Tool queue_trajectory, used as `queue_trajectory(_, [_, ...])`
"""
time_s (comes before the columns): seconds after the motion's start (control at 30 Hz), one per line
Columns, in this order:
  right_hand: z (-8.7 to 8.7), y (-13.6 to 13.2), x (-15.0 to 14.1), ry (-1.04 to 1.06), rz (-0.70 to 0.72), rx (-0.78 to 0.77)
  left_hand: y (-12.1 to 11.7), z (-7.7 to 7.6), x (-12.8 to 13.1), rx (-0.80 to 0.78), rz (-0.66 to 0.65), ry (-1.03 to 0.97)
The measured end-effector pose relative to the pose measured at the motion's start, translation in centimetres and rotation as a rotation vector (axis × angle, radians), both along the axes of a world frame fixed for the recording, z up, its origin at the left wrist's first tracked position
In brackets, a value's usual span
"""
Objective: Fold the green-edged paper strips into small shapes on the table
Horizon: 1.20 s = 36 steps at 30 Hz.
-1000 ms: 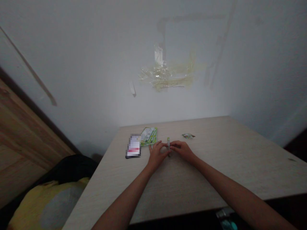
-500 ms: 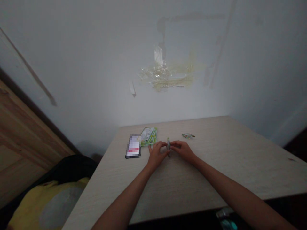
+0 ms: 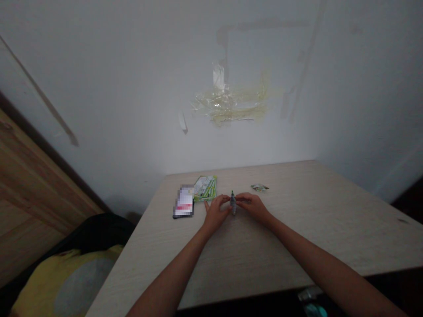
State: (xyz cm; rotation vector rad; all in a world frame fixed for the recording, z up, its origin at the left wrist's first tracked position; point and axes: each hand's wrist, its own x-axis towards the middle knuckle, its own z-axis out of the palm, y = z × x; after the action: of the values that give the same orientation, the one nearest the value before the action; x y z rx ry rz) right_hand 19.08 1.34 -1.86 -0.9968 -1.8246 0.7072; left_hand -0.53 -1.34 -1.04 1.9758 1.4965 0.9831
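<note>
Both my hands meet over the far middle of a light wooden table (image 3: 297, 246). Between their fingertips stands a small upright object (image 3: 233, 203), grey below with a green tip, too small to name. My left hand (image 3: 215, 213) pinches it from the left, fingers curled. From the right, my right hand (image 3: 252, 205) holds it the same way. A green and white packet (image 3: 205, 188) lies just beyond my left hand. A phone (image 3: 184, 202) lies flat to the left of that packet.
A small torn green wrapper (image 3: 259, 187) lies on the table beyond my right hand. The table stands against a white wall with old tape remains (image 3: 228, 103). A yellow and black bundle (image 3: 66, 273) sits on the floor at the left, beside a wooden panel (image 3: 29, 193).
The small object between my fingers has shifted slightly; its green tip shows less and more grey is visible. My hands and arms have barely moved.
</note>
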Motion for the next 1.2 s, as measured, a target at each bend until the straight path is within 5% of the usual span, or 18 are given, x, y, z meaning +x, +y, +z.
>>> queue_trajectory(0.6, [-0.6, 0.2, 0.1, -0.088, -0.002, 0.051, -0.1, -0.1, 0.3, 0.026, 0.042, 0.109])
queue_trajectory(0.93, [-0.1, -0.3, 0.0, -0.113, -0.060, 0.030, -0.5, 1.2, -0.3, 0.125, 0.159, 0.115])
queue_trajectory(1.2, [0.1, -0.6, -0.5, -0.148, -0.084, 0.012, -0.7, 1.4, -0.1, 0.103, 0.124, 0.138])
